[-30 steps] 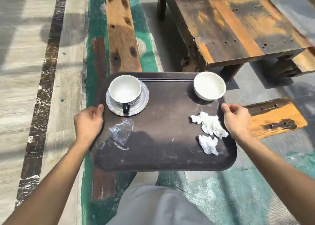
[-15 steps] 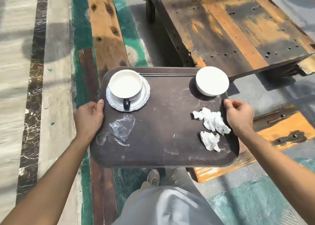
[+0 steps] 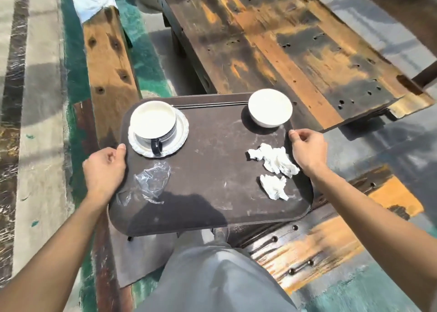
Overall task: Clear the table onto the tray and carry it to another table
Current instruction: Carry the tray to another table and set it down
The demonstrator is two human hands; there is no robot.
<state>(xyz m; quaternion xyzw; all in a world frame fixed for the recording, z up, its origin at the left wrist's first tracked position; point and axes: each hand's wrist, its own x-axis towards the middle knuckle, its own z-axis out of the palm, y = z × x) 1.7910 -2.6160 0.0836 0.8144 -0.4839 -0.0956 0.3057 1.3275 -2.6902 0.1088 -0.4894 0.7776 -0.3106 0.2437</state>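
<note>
I hold a dark brown tray (image 3: 212, 169) in the air, level, in front of my waist. My left hand (image 3: 104, 169) grips its left edge and my right hand (image 3: 307, 150) grips its right edge. On the tray stand a dark cup with a white inside (image 3: 153, 124) on a white saucer (image 3: 182, 132) at the back left, and a white bowl (image 3: 270, 108) at the back right. Two crumpled white napkins (image 3: 274, 158) lie near the right edge. A clear plastic wrapper (image 3: 151, 184) lies near the left edge. Thin dark chopsticks (image 3: 212, 104) rest along the far rim.
A worn wooden table (image 3: 283, 39) stretches ahead to the right, just past the tray's far edge. A wooden bench (image 3: 108, 58) runs ahead on the left with a white cloth (image 3: 92, 3) at its far end. Another bench (image 3: 319, 240) lies under the tray, by my grey trouser leg (image 3: 212, 276).
The tray has been carried forward and to the right, so its far right corner now overlaps the table's near edge. Both hands keep their grip. My leg has stepped forward.
</note>
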